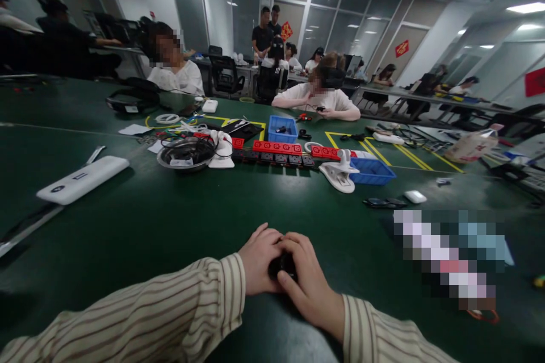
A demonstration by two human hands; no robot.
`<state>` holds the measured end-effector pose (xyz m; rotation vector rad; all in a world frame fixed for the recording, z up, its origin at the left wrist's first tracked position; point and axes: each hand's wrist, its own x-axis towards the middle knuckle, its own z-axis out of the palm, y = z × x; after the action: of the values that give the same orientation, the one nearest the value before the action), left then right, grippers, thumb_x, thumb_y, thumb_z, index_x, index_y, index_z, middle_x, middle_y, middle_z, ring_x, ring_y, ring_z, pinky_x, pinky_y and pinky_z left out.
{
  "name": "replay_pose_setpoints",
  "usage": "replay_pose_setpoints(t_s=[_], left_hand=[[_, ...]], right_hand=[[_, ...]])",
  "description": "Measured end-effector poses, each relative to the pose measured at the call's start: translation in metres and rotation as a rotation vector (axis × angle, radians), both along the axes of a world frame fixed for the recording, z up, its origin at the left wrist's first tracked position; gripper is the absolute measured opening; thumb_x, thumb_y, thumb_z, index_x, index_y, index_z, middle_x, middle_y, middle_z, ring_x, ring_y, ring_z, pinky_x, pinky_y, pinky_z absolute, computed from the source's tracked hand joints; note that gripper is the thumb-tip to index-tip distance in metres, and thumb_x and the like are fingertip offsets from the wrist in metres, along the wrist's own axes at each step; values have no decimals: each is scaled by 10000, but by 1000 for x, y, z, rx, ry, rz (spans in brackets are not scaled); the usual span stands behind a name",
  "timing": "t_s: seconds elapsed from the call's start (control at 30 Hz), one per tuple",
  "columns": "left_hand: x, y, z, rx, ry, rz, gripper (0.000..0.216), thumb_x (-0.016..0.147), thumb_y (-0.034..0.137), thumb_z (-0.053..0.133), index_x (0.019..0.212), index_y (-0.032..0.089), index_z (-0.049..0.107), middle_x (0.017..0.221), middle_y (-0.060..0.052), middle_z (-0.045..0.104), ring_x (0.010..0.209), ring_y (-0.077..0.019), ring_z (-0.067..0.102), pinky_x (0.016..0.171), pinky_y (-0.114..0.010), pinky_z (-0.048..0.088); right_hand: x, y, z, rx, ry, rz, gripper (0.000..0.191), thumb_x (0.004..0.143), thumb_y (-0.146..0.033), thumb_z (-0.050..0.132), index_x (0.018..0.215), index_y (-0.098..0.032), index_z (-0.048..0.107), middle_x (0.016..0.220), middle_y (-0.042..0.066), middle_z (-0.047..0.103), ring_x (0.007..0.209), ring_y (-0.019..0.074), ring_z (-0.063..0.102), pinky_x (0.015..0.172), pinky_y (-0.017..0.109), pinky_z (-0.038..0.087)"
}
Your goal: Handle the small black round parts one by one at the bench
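Observation:
Low over the green table, my two hands meet around a small black object [283, 265]. My left hand [260, 259] wraps it from the left, with some fingers hidden behind the object and the other hand. From the right, my right hand [310, 279] curls over it, thumb along the near side and fingers over the top. Only a dark rounded patch of the object shows between the hands, so its kind cannot be made out. Striped sleeves cover both forearms.
Ahead lie red and black power sockets [276, 150], a metal bowl [187, 167] of cables, a blue bin [372, 171] and a white clip stand [339, 175]. A white power bank [85, 180] is left; a white case [415, 197] is right. A person [319, 96] sits opposite.

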<state>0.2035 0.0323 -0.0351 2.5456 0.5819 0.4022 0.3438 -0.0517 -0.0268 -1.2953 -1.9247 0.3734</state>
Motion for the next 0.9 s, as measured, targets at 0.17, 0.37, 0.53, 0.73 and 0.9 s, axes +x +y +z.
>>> replay_pose_setpoints(t_s=[0.17,0.37,0.53,0.73,0.9], left_hand=[[-4,43,-2,136,76,241,350,635,331,650,953,195,601,1017,-51,578,992,-240,505,987,-440,313],[-2,103,-4,161,119,332,312,684,333,629,934,148,609,928,-89,593,894,-270,530,781,-396,435],[5,133,-6,174,128,231,374,637,420,680,885,148,612,899,-66,587,882,-252,538,813,-362,421],[4,137,-8,128,55,241,553,658,476,672,1091,164,530,993,-54,575,922,-215,549,851,-319,423],[2,126,-4,139,5,341,831,610,494,701,1269,153,327,1101,-76,508,850,-175,569,801,-298,457]], right_hand=[[-6,58,-8,39,-135,-253,369,770,-439,537,989,-146,485,979,110,496,926,252,451,823,434,385],[-1,125,-9,72,-196,-247,271,743,-359,575,895,-138,535,879,84,524,841,227,463,771,381,393],[14,147,-9,97,-153,-32,268,698,-162,514,955,-176,587,936,49,548,906,196,482,839,335,390],[23,151,-17,157,56,19,466,759,-213,455,1224,-178,447,1185,83,494,1067,218,450,946,387,347],[22,149,-24,138,91,-182,596,811,-363,487,1323,-141,277,1145,117,482,976,213,490,889,377,396]])
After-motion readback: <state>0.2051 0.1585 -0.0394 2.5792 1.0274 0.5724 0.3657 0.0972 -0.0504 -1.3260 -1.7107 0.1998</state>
